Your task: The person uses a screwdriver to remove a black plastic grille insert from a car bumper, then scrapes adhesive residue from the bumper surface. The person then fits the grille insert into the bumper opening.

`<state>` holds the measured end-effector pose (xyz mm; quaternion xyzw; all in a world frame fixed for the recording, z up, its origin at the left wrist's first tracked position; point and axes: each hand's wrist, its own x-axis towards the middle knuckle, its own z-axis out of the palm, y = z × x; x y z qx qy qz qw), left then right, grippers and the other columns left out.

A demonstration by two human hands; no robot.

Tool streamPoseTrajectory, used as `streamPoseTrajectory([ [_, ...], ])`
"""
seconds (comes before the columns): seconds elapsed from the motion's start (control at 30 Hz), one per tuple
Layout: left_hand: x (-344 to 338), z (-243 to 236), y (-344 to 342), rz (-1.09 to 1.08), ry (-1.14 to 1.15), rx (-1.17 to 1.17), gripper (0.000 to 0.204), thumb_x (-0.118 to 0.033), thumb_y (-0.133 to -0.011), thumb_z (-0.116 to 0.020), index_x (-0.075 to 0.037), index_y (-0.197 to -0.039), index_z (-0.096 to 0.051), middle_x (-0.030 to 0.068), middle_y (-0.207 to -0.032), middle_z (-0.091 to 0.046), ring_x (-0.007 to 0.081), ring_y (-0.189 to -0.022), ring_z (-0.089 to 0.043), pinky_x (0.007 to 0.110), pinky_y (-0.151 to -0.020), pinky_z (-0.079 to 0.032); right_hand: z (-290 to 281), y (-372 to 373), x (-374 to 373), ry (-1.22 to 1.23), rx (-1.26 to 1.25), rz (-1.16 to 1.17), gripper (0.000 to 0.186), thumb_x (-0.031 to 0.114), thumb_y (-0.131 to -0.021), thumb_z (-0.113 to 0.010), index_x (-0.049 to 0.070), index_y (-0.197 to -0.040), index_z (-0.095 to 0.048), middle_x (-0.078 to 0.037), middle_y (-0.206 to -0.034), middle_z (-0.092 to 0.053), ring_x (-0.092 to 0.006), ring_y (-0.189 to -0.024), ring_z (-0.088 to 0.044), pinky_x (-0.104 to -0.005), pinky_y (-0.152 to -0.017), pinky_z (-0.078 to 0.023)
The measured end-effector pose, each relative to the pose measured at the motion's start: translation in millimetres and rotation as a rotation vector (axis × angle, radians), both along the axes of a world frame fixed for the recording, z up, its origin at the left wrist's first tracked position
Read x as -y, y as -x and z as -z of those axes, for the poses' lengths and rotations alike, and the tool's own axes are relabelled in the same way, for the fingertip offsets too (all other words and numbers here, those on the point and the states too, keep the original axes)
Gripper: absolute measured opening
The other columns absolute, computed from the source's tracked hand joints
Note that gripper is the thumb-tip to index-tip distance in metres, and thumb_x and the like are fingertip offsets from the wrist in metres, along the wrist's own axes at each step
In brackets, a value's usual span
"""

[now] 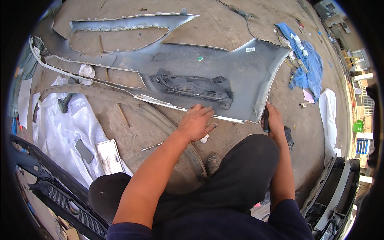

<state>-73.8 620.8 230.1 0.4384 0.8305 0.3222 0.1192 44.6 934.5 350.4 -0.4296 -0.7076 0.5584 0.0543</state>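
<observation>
A large grey car bumper cover point(244, 68) lies on the ground before me, its inner side facing up. My left hand point(197, 122) rests on its near edge, fingers stretched out and thumb apart. At the bumper's right corner, my right hand point(274, 120) is closed around the dark handle of a screwdriver point(266, 123). The screwdriver's thin shaft points away from me along the bumper's right edge; its tip is hard to make out. A black plastic grille insert point(192, 86) sits on the bumper between the hands and its far side.
Left of me, a white plastic sheet point(60, 120) carries a phone point(84, 151), a whitish tray point(109, 157) and a dark power tool point(65, 103). A metal socket tool point(152, 147) lies near my left forearm. Blue cloth point(306, 60) is at far right; car parts point(334, 196) stand at lower right.
</observation>
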Motion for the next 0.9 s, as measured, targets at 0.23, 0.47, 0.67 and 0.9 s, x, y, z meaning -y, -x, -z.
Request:
streamPoseTrajectory([
  [0.23,-9.8,14.7,3.3,-0.008,0.036,-0.006,0.045,-0.036,-0.105,-0.067,-0.005,-0.137,-0.076,0.0077,-0.132,-0.078,0.0299,-0.125,-0.065,0.045,-0.115,-0.050,-58.2,-15.3,-23.2,-0.379,0.146,-0.202,0.030,0.026,-0.110,-0.065,0.000,-0.124,-0.070,-0.006,-0.090,-0.069,-0.0116,-0.069,-0.061,-0.0304,-0.064,-0.049],
  [0.47,-17.5,26.6,1.3,-0.002,0.079,-0.033,0.040,-0.034,-0.105,-0.066,-0.006,-0.132,-0.077,0.0073,-0.121,-0.080,0.0305,-0.116,-0.069,0.047,-0.106,-0.054,-112.7,-26.3,-18.3,-0.860,0.379,-0.406,0.039,0.016,-0.109,-0.065,-0.004,-0.142,-0.067,-0.030,-0.109,-0.076,-0.0433,-0.098,-0.076,-0.0466,-0.091,-0.057],
  [0.67,-15.9,27.6,0.4,-0.017,0.072,-0.027,0.032,-0.032,-0.104,-0.068,-0.008,-0.122,-0.077,0.0076,-0.117,-0.080,0.0315,-0.115,-0.069,0.048,-0.102,-0.054,-136.6,-1.6,17.1,-0.891,0.268,-0.707,0.037,0.011,-0.106,-0.067,-0.003,-0.141,-0.071,-0.024,-0.098,-0.071,-0.0370,-0.086,-0.069,-0.0442,-0.082,-0.054],
  [0.9,-18.3,28.1,-1.2,-0.028,0.048,-0.011,0.028,-0.030,-0.102,-0.068,-0.008,-0.117,-0.078,0.0074,-0.115,-0.079,0.0317,-0.114,-0.068,0.048,-0.102,-0.053,-106.8,41.7,31.3,-0.910,0.290,-1.042,0.032,0.012,-0.101,-0.073,0.002,-0.131,-0.078,-0.023,-0.096,-0.072,-0.0441,-0.089,-0.070,-0.0516,-0.081,-0.054],
])
